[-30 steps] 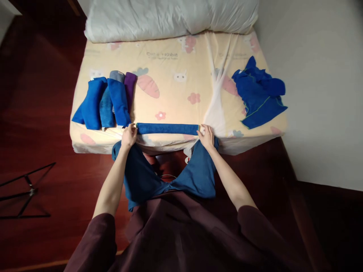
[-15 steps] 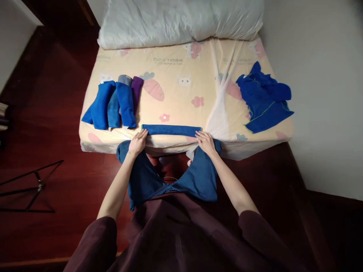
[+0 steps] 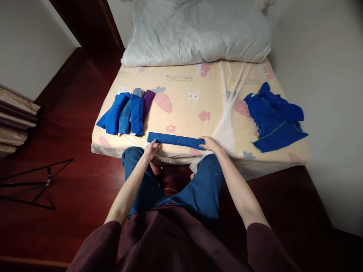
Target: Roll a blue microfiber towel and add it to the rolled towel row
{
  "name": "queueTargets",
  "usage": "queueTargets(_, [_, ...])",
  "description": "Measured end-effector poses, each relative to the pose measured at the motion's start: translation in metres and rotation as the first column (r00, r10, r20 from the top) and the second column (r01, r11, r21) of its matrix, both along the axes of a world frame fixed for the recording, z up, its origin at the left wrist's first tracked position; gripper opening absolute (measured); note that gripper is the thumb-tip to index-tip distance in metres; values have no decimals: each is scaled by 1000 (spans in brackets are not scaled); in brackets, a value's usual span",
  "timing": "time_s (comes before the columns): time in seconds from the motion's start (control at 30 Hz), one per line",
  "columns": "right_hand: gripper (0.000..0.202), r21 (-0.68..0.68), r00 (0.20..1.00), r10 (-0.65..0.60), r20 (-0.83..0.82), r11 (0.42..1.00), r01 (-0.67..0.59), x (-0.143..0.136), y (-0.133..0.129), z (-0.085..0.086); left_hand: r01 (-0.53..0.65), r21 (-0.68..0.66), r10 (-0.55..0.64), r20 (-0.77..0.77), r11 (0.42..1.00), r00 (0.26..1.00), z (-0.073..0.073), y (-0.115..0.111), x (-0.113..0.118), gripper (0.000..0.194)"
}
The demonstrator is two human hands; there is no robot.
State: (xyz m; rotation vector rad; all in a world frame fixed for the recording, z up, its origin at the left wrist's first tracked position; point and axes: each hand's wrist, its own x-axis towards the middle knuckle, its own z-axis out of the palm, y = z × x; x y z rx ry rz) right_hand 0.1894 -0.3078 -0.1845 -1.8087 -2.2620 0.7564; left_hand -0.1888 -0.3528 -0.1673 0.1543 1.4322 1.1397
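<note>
We are resting our left hand (image 3: 151, 148) on the near left end of a long, narrow, folded blue cloth strip (image 3: 176, 140) and our right hand (image 3: 209, 143) on its right end — fingers laid flat, gripping nothing that we can make out. The strip is lying across us, left to right, along the near edge of the cream cartoon-print bedsheet (image 3: 184, 113), both hands equally close.

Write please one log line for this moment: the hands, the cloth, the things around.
left hand: on left end of folded blue cloth | right hand: on its right end | bed: folded towels left, loose blue cloths right
</note>
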Motion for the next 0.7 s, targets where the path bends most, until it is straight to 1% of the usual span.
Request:
queueTargets(0.13, [47, -28, 990, 92, 103, 996, -89, -6, 12, 1, -107, -36, 106, -28, 994, 994, -7, 17, -2, 28])
queueTargets(0.23, [47, -76, 984, 86, 154, 994, -75, -11, 14, 0, -159, -35, 157, -54, 987, 986, -13, 22, -3, 32])
queueTargets(0.37, [40, -116, 983, 75, 166, 992, -56, -16, 11, 2, -169, 10, 169, -49, 986, 984, -15, 22, -3, 35])
queueTargets(0.43, [38, -137, 982, 68, 174, 990, -45, -18, 9, 4, -158, 60, 160, -32, 986, 987, -12, 19, -4, 39])
queueTargets(0.53, [37, -188, 980, 65, 187, 982, -29, -24, 7, 9, -134, 134, 137, -14, 982, 990, -4, 16, -4, 41])
queueTargets(0.63, [35, -239, 983, 67, 171, 971, -25, -29, 4, 14, -104, 201, 108, -11, 974, 994, 7, 17, -5, 38])
queueTargets(0.7, [35, -247, 988, 63, 143, 969, -26, -31, 2, 17, -81, 248, 87, -13, 965, 996, 16, 18, -5, 37])
